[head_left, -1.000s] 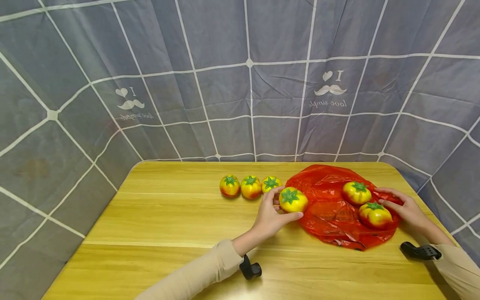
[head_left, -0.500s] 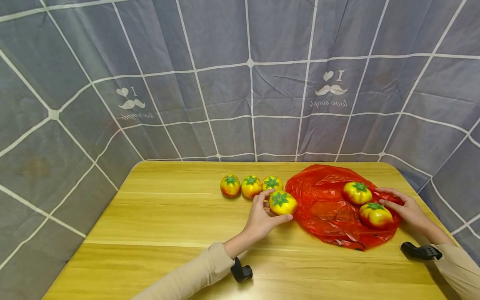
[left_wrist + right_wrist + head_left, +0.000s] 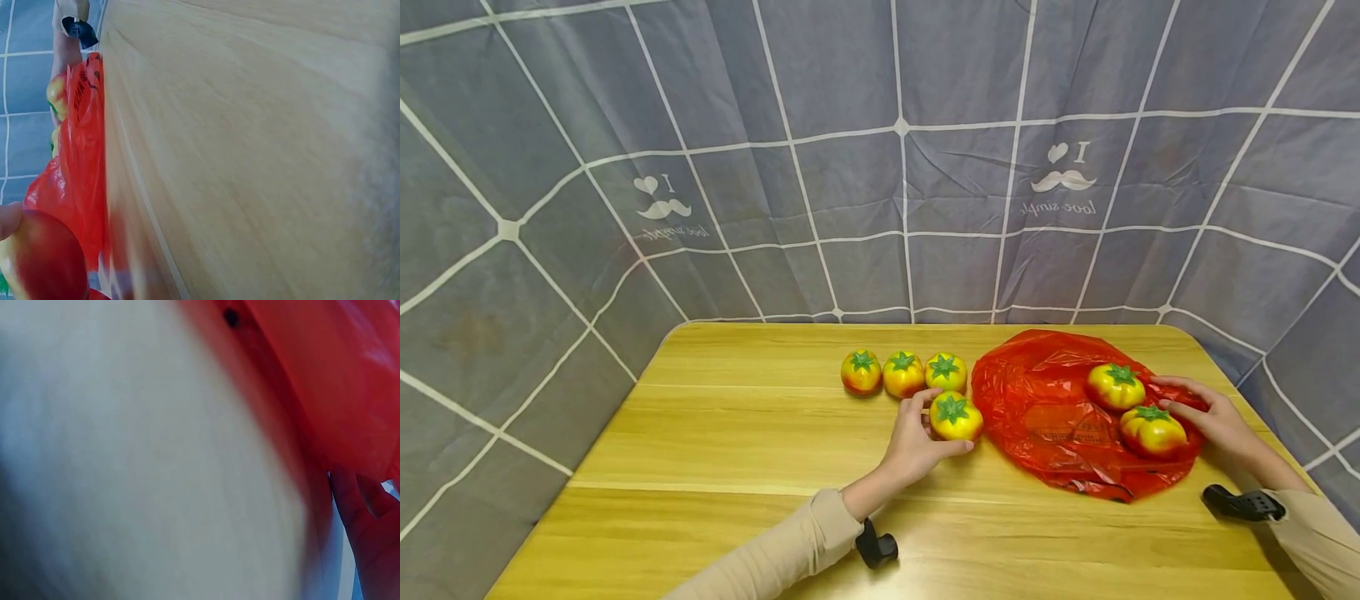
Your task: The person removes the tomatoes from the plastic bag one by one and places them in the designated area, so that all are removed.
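Two mirrored prints point(image 3: 1063, 181) read "love simple" — left grip point(image 3: 913, 443) holds fruit point(image 3: 956, 418), right grip point(image 3: 1213, 422) unclear.

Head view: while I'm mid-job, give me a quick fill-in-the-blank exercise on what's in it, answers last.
The left hand holds a fruit whose leaves are coloured ____.
The row of fruits behind that one counts ____.
Beside the right hand, the fruits number ____.
The bag is coloured ____.

Missing words: green; three; two; red.
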### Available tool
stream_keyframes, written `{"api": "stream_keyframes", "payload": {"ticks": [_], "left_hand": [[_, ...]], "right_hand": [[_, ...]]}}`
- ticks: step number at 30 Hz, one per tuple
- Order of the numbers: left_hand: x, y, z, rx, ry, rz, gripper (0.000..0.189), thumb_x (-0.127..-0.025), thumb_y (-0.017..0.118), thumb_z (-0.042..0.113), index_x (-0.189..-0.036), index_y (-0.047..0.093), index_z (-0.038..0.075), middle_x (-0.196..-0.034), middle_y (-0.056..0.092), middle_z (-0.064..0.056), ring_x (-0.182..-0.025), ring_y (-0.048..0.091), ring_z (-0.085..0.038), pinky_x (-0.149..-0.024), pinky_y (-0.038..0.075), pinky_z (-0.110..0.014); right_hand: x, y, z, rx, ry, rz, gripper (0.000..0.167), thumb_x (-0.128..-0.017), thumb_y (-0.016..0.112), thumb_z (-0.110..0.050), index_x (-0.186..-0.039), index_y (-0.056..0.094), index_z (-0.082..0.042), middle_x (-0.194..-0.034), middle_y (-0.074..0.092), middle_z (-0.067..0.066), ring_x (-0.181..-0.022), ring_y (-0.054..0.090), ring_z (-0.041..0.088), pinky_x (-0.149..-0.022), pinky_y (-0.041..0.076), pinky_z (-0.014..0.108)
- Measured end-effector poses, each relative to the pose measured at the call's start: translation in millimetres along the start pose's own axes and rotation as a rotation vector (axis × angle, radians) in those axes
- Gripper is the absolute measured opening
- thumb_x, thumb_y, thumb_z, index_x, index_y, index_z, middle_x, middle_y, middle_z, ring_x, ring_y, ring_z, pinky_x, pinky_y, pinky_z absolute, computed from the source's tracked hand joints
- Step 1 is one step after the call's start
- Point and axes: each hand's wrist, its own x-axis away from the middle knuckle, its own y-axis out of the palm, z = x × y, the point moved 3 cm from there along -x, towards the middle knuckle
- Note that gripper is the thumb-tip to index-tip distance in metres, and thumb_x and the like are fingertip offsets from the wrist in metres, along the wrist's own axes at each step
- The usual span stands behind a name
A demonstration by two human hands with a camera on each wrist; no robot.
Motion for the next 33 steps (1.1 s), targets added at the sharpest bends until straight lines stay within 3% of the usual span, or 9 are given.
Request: {"api": "stream_keyframes", "payload": {"ticks": [11, 26, 33], "left_hand": [[0.2, -0.1, -3.5, -0.05, -0.006, 0.02, 0.077, -0.066, 0.086, 0.012, -0.132, 0.047, 0.007, -0.128, 0.042, -0.017, -0.108, 0.05, -0.024, -0.093, 0.045, -0.037], [-2.3, -2.9, -8.3, -0.092, -0.001, 0.054, 0.077, -0.066, 0.087, 0.013, -0.13, 0.046, 0.002, -0.125, 0.043, -0.021, -0.115, 0.051, -0.032, -0.103, 0.041, -0.048], [-2.9, -2.7, -11.1, -0.124, -0.013, 0.057, 0.078, -0.066, 0.087, 0.016, -0.131, 0.046, 0.001, -0.123, 0.045, -0.02, -0.115, 0.051, -0.032, -0.104, 0.041, -0.048]], "right_hand": [[0.4, -1.6, 1.6, 0.002, 0.014, 0.002, 0.042, -0.09, 0.056, 0.006, -0.122, 0.064, -0.02, -0.107, 0.058, -0.036, -0.091, 0.055, -0.018, -0.072, 0.046, 0.003], [-0.8, -2.9, 3.4, 0.04, 0.022, 0.002, 0.04, -0.091, 0.057, 0.004, -0.123, 0.064, -0.019, -0.107, 0.056, -0.038, -0.091, 0.053, -0.019, -0.072, 0.045, 0.002], [-0.3, -2.6, 3.6, 0.031, 0.034, 0.0, 0.041, -0.091, 0.056, 0.004, -0.123, 0.063, -0.02, -0.106, 0.056, -0.038, -0.089, 0.054, -0.018, -0.071, 0.046, 0.004]]}}
